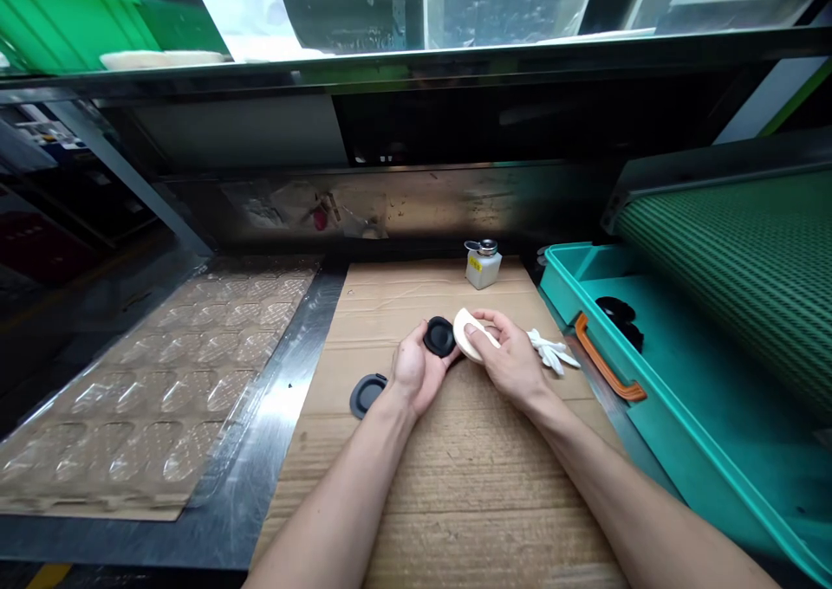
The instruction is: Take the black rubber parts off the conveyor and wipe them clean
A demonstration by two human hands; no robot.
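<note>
Above the cardboard sheet, my left hand holds a small round black part with a raised rim, fingers under it and thumb at its edge. Pinched between the thumb and fingers of my right hand is a cream-white round pad. The pad is just right of the black part; whether they touch I cannot tell. Another black round part, with a small tab, lies on the cardboard left of my left wrist. White gloves lie beyond my right hand.
A white dispenser bottle with a metal top stands at the cardboard's back edge. On the left is a clear moulded tray. To the right, a teal bin with an orange handle holds black parts, beside a green mesh belt.
</note>
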